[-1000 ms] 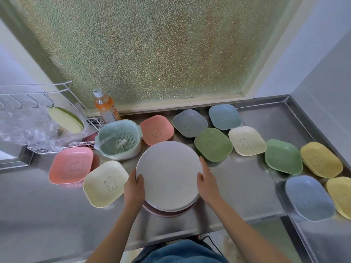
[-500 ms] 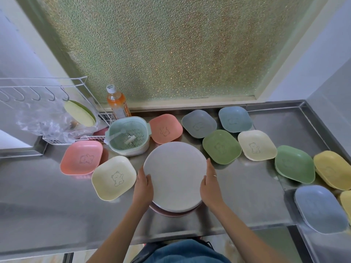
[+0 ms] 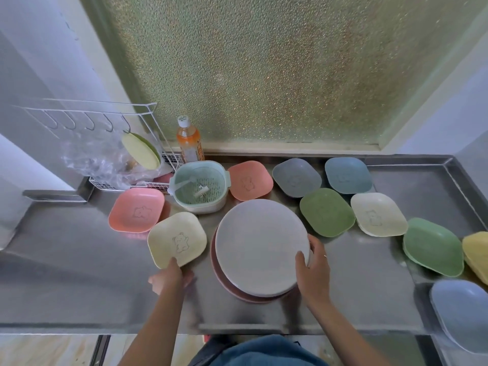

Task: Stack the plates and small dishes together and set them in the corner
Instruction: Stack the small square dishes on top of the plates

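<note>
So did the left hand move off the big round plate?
Yes. The left hand left the grey plate's rim and slid leftward, away from the stack. It now grips the near edge of the cream bear dish.

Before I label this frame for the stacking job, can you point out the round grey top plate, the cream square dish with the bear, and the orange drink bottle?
Round grey top plate (image 3: 260, 244), head view, bare centre.
Cream square dish with the bear (image 3: 177, 240), head view, inner base.
Orange drink bottle (image 3: 189, 142), head view, its body.

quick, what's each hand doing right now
Left hand: pinching the cream bear dish at its near edge.
Right hand: gripping the grey plate.
</note>
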Demonstrator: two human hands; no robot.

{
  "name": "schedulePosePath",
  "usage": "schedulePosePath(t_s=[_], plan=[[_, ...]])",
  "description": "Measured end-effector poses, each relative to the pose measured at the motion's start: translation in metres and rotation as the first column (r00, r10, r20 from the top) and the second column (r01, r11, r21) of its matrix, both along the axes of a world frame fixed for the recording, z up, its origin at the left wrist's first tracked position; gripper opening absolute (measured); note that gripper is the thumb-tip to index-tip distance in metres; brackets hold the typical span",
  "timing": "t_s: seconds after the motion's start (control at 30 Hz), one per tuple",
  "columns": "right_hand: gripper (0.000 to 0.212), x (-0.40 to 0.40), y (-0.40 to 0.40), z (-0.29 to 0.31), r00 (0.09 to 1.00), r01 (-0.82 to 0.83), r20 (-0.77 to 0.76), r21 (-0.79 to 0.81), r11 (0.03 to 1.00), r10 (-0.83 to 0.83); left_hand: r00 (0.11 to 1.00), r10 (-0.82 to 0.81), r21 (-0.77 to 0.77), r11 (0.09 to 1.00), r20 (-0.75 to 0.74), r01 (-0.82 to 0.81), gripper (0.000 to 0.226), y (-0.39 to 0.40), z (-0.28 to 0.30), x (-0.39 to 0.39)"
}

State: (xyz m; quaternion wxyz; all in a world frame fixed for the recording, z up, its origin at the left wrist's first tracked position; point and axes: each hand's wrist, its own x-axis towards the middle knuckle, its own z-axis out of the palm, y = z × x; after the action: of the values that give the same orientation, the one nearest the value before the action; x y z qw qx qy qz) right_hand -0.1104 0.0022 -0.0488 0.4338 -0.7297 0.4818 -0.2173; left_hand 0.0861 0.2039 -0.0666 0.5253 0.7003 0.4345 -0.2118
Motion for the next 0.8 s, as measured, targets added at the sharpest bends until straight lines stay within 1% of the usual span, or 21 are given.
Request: schedulePosePath(t_s=[0.03, 0.07, 0.13, 0.2, 0.27, 0.33, 0.37, 0.47, 0.53, 0.63, 0.67, 0.7, 0.73, 0.77, 0.8], plan=[[0.046, 0.000, -0.001, 0.000, 1.000, -0.009, -0.003, 0.003, 1.000, 0.009, 0.999, -0.046, 0.009, 0.999, 0.009, 0.046, 0.056, 0.003, -0.009, 0.005], [0.047, 0.000, -0.003, 0.000, 1.000, -0.007, -0.005, 0.016, 1.000, 0.007, 0.995, -0.095, 0.002, 0.996, 0.027, 0.095, 0.047, 0.006, -0.019, 0.008], [0.051, 0.001, -0.008, -0.001, 0.999, 0.019, -0.027, 0.065, 0.998, -0.018, 0.986, -0.145, -0.007, 0.989, 0.082, 0.146, 0.029, 0.004, -0.009, 0.006], [0.054, 0.005, -0.014, -0.006, 0.996, 0.007, -0.085, 0.116, 0.993, 0.003, 0.979, -0.143, 0.009, 0.990, 0.146, 0.143, 0.030, 0.005, 0.002, 0.002], [0.052, 0.010, -0.018, -0.013, 0.993, -0.046, -0.103, 0.168, 0.985, 0.064, 0.975, -0.073, 0.005, 0.997, 0.212, 0.073, 0.034, 0.007, 0.006, -0.003], [0.050, 0.012, -0.021, -0.016, 0.992, -0.063, -0.095, 0.213, 0.975, 0.085, 0.961, -0.016, -0.008, 1.000, 0.277, 0.019, 0.030, 0.010, 0.012, -0.009], [0.050, 0.011, -0.023, -0.018, 0.991, -0.068, -0.100, 0.222, 0.973, 0.092, 0.951, -0.025, -0.004, 1.000, 0.308, 0.028, 0.026, 0.011, 0.016, -0.013], [0.050, 0.008, -0.027, -0.020, 0.987, -0.083, -0.111, 0.248, 0.965, 0.114, 0.901, -0.135, 0.058, 0.991, 0.413, 0.123, 0.021, 0.002, 0.029, -0.022], [0.050, 0.008, -0.028, -0.020, 0.987, -0.090, -0.103, 0.257, 0.962, 0.119, 0.843, -0.242, 0.122, 0.970, 0.481, 0.210, 0.020, -0.009, 0.038, -0.027], [0.054, 0.010, -0.028, -0.019, 0.988, -0.092, -0.098, 0.245, 0.965, 0.119, 0.768, -0.337, 0.099, 0.935, 0.545, 0.340, 0.011, -0.032, 0.056, -0.031], [0.057, 0.010, -0.026, -0.016, 0.988, -0.095, -0.106, 0.182, 0.979, 0.116, 0.740, -0.382, 0.095, 0.912, 0.554, 0.400, 0.009, -0.041, 0.061, -0.031], [0.059, 0.010, -0.024, -0.010, 0.988, -0.106, -0.104, 0.056, 0.993, 0.111, 0.708, -0.437, 0.091, 0.878, 0.555, 0.471, 0.008, -0.051, 0.066, -0.032], [0.061, 0.010, -0.021, -0.003, 0.988, -0.138, -0.093, -0.125, 0.983, 0.127, 0.671, -0.493, 0.084, 0.835, 0.553, 0.544, 0.008, -0.060, 0.066, -0.032], [0.063, 0.009, -0.018, 0.003, 0.977, -0.213, -0.097, -0.317, 0.924, 0.191, 0.626, -0.554, 0.090, 0.784, 0.549, 0.615, 0.008, -0.068, 0.067, -0.032], [0.065, 0.007, -0.017, 0.006, 0.946, -0.323, -0.149, -0.479, 0.816, 0.287, 0.578, -0.610, 0.109, 0.733, 0.543, 0.672, 0.010, -0.075, 0.065, -0.030]])
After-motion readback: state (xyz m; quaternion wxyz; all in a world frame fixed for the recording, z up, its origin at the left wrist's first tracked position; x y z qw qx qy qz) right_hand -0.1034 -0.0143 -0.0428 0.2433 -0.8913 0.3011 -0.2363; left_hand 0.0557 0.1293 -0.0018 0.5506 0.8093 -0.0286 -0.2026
